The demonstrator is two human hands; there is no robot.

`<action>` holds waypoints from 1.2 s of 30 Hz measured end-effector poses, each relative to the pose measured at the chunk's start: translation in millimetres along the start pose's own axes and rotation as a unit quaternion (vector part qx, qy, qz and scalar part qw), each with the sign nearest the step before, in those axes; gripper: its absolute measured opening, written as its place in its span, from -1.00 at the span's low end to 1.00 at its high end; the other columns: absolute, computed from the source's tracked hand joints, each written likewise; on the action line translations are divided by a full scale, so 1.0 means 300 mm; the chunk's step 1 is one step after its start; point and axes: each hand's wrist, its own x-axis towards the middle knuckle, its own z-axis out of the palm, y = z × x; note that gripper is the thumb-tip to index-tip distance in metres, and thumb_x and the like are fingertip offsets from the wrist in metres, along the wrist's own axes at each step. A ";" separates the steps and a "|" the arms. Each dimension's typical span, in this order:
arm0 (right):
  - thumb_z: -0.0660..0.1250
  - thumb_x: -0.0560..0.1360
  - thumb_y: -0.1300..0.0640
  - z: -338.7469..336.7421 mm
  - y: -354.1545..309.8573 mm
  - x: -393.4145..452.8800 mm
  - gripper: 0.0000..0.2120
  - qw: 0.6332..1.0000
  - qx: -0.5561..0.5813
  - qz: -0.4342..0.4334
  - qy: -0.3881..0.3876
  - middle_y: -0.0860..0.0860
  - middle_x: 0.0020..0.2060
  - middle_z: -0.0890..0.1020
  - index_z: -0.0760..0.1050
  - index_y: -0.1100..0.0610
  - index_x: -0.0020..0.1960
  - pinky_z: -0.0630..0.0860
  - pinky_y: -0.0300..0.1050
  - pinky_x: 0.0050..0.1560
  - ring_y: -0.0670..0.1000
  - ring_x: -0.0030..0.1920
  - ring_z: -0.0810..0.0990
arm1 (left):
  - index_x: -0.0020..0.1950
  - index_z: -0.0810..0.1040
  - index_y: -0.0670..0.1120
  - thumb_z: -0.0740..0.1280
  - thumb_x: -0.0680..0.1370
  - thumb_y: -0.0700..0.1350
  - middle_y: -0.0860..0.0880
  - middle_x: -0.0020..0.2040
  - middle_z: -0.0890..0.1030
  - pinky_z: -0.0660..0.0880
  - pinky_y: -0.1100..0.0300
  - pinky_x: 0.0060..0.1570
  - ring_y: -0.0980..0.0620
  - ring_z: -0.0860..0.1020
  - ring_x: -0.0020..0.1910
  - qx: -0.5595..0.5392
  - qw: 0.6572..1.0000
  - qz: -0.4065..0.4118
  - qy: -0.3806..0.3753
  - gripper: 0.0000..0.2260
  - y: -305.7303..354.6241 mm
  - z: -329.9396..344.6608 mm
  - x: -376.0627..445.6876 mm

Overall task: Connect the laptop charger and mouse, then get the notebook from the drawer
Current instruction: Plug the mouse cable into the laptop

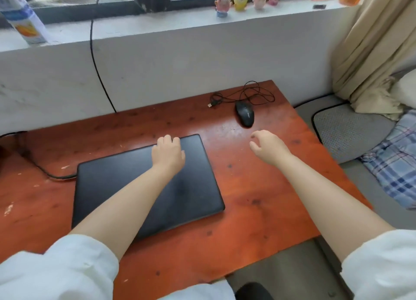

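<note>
Black closed laptop (144, 187) under left hand (168, 155); right hand (267, 146) empty, one mouse (245, 113).

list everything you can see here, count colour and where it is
laptop: one, black, lid closed, on the desk's left half
charger cable: one, black, reaching the laptop's left edge
mouse: one, black, far right of the desk
mouse cable: one, black, coiled behind the mouse, USB plug lying loose
desk: one, reddish-brown wood
figurines: four, pastel, on the windowsill
bottle: one, white and blue, windowsill, left
curtain: one, beige, right
plaid cloth: one, blue and white, right
left hand: one, resting on the laptop's far edge
right hand: one, open, empty, near the mouse
</note>
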 end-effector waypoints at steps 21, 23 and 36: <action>0.17 0.52 0.22 0.194 -0.013 0.930 -0.63 0.951 -0.182 -0.248 -0.015 0.26 0.24 0.45 0.30 0.26 0.31 0.14 0.23 0.36 0.24 0.24 0.39 | 0.50 0.08 -0.13 0.12 0.59 0.05 -0.16 0.55 0.03 -0.07 0.00 0.50 -0.09 -0.05 0.53 -0.087 0.956 -0.279 -0.006 -0.47 0.109 0.331 0.071; 0.20 0.51 0.26 0.205 -0.011 0.945 -0.73 0.950 -0.174 -0.259 0.003 0.27 0.12 0.52 0.42 0.29 0.19 0.20 0.17 0.30 0.25 0.12 0.46 | 0.49 0.11 -0.13 0.14 0.59 0.04 -0.16 0.54 0.05 -0.07 0.00 0.50 -0.08 -0.03 0.53 -0.096 0.954 -0.285 0.000 -0.47 0.109 0.333 0.071; 0.56 0.16 0.35 0.334 0.057 0.440 -0.82 0.914 0.084 -0.395 -0.036 0.15 -0.43 0.64 0.63 0.25 -0.27 0.53 0.10 -0.22 0.19 -0.38 0.61 | 0.48 0.14 -0.12 0.15 0.58 0.02 -0.14 0.54 0.07 -0.07 0.02 0.50 -0.07 -0.03 0.53 -0.098 0.951 -0.294 0.012 -0.49 0.112 0.334 0.068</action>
